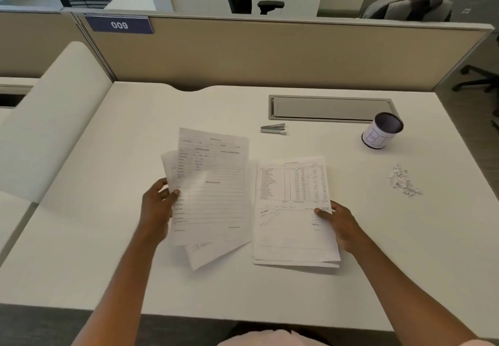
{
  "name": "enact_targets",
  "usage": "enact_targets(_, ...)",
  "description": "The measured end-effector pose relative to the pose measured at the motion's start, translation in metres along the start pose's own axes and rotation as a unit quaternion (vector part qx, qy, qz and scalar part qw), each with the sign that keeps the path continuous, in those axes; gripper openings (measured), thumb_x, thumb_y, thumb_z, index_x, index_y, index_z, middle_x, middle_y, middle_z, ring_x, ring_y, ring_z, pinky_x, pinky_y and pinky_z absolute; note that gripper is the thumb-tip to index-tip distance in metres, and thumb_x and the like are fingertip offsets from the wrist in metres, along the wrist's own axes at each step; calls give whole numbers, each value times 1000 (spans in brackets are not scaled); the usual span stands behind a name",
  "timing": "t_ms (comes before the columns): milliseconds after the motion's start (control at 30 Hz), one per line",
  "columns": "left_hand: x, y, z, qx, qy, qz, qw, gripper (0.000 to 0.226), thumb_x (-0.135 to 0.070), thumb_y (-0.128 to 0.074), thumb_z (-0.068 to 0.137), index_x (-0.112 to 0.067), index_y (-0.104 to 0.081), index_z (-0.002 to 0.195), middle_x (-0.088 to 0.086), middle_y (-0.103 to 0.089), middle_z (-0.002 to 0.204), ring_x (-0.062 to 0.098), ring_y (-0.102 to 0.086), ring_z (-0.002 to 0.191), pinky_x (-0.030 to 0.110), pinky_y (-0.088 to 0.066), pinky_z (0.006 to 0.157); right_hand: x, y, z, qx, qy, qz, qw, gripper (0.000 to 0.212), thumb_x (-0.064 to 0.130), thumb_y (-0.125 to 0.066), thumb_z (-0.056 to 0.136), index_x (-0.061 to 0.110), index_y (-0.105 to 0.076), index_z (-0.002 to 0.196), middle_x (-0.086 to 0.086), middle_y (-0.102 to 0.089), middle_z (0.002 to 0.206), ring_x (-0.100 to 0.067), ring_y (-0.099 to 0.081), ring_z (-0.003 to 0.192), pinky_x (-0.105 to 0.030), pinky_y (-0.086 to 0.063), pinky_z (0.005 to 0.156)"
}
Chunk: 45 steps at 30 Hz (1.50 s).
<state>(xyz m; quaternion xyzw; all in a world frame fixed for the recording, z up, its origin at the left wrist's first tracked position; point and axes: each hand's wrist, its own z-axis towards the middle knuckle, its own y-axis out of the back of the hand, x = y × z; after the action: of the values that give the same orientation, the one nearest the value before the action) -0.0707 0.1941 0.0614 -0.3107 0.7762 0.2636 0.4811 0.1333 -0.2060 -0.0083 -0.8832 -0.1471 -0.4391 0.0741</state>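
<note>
- Pinching form sheets (213, 183) at left edge with left hand (158, 205): thumb on front, fingers curled behind.
- Raised off desk (108, 264), tilted toward camera, fanned; second sheet poking out below.
- Gripping stack (294, 224) at right edge with right hand (340, 224), thumb on top; on or just above desk, cannot tell which.
- Just beside form sheets, edges near-touching.
- Stapler (273, 128) beyond papers, apart from both.
- Cup (382, 130) far right, upright, paper label around it.
- Scraps (403, 181) right of stack, nearer than cup.
- Flap (330, 108) closed, behind stapler; tag (119, 25) "009" back left.
</note>
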Motion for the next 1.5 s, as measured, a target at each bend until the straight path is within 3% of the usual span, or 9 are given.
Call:
enact_targets(333, -40, 21, -15, 94, 18, -76, 993, 35, 2, -61, 103, -9, -62, 136, 10, -79, 121, 29, -73, 103, 48, -61, 89, -3, -3, -14, -4, 2, 11, 1000, 32, 2, -73, 93, 10, -71, 123, -13, -76, 120, -34, -74, 110, -55, -57, 99)
enact_targets(600, 1, -55, -20, 168, 85, -79, 979, 40, 12, -58, 99, -7, -60, 134, 6, -83, 101, 18, -80, 80, 31, -67, 68, -4, -23, -27, 29, -1, -1, 1000, 35, 5, -74, 93, 10, -69, 127, -13, -77, 119, -35, -75, 105, -41, -64, 80)
enact_targets(733, 31, -93, -28, 186, 125, -34, 974, 46, 15, -57, 99, -1, -57, 142, 18, -76, 120, 27, -73, 90, 36, -63, 72, -7, -32, -33, 39, -3, -26, 999, 30, 20, -78, 93, 17, -73, 122, -9, -78, 119, -29, -76, 107, -45, -62, 93)
enact_targets(800, 43, -106, -33, 184, 146, -18, 972, 47, 17, -53, 99, -6, -60, 139, 21, -73, 130, 29, -72, 93, 38, -60, 77, -3, -35, -39, 46, -27, -19, 998, 25, 28, -75, 95, 15, -75, 116, -9, -79, 114, -27, -77, 101, -40, -63, 86)
enact_targets(967, 56, -123, -42, 156, 149, 30, 976, 53, 23, -47, 95, -7, -62, 136, 18, -77, 124, 29, -76, 95, 33, -62, 66, -1, -34, -41, 33, -87, 74, 993, 45, 56, -46, 105, 20, -74, 112, 1, -79, 108, -20, -73, 103, -39, -57, 90)
enact_targets(1033, 58, -127, -45, 144, 132, 46, 980, 56, 26, -44, 91, -8, -62, 132, 18, -77, 121, 34, -76, 103, 35, -63, 68, -2, -32, -38, 39, -78, 73, 994, 42, 58, -52, 102, 22, -72, 111, 5, -77, 113, -15, -69, 109, -36, -52, 99)
enact_targets(1233, 57, -138, -54, 120, 64, 65, 989, 56, 18, -47, 91, -18, -59, 132, 8, -77, 118, 31, -75, 112, 44, -65, 85, -17, -33, -28, 27, 17, -41, 999, 21, 13, -77, 92, 25, -74, 109, -6, -77, 123, -22, -73, 112, -48, -54, 108)
enact_targets(1400, 44, -141, -55, 51, 25, 49, 997, 48, -5, -73, 97, -14, -55, 141, 0, -69, 126, 21, -71, 111, 24, -55, 79, -2, -34, -40, 33, 62, -42, 997, 27, 14, -75, 93, 28, -74, 116, 4, -79, 117, -18, -74, 112, -48, -55, 107)
enact_targets(1500, 30, -139, -44, 68, 50, 19, 996, 65, -33, -84, 92, -15, -53, 147, 0, -69, 135, 24, -70, 121, 38, -58, 96, 20, -35, -50, 62, 86, -9, 994, 33, 14, -74, 95, 24, -71, 126, -1, -78, 120, -23, -73, 115, -48, -54, 107)
